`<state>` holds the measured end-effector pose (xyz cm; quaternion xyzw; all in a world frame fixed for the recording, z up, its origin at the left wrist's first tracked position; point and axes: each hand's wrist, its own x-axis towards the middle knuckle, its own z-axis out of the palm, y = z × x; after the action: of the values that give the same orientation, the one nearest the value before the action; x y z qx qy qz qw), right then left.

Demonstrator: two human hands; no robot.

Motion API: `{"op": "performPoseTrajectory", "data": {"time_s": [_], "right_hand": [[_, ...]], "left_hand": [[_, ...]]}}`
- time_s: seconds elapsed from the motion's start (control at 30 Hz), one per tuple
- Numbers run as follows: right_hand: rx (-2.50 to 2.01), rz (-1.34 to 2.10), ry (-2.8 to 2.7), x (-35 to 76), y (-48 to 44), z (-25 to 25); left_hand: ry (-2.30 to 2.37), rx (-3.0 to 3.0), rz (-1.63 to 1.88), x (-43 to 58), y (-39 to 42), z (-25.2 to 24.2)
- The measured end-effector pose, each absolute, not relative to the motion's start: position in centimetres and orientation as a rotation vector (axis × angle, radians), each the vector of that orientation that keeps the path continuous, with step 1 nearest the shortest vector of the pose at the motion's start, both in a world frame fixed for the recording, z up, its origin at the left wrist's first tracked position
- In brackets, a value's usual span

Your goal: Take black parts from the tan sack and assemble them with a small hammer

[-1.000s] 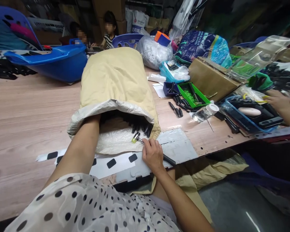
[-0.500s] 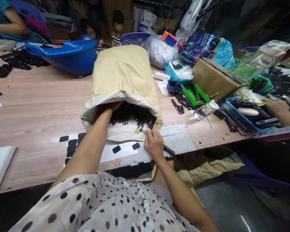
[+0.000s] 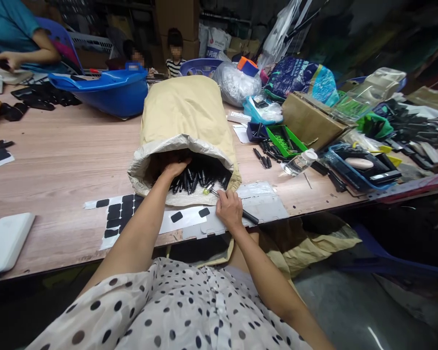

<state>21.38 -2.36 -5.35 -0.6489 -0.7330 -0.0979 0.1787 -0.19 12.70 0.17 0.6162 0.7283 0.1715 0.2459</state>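
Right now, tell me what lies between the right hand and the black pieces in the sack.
The head view shows the hammer head and a bit of metal shaft between the right hand and the black pieces.

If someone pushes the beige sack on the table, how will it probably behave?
The beige sack likely gives softly, since its white rim is creased. It may be heavy, as it bulges. Black pieces near the rim could slide out.

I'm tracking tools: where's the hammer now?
Near the head view's centre, the hammer is in the right hand, its head at the mouth of the tan sack, toward the right.
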Motion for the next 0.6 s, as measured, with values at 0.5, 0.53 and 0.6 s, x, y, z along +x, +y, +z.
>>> {"op": "performPoseTrajectory", "data": {"time_s": [0.5,0.53,0.6], "right_hand": [[-1.823,-0.266,-2.052,21.5,-1.8,-5.6],[-1.822,-0.270,-2.052,21.5,-1.8,-5.7],[-1.812,-0.279,-2.053,21.5,-1.8,-5.7]], "left_hand": [[1.992,1.739,0.489,-0.3,10.2,2.0],[1.976,1.752,0.524,-0.3,10.1,2.0],[1.949,1.776,0.630,-0.3,9.4,1.7]]}}
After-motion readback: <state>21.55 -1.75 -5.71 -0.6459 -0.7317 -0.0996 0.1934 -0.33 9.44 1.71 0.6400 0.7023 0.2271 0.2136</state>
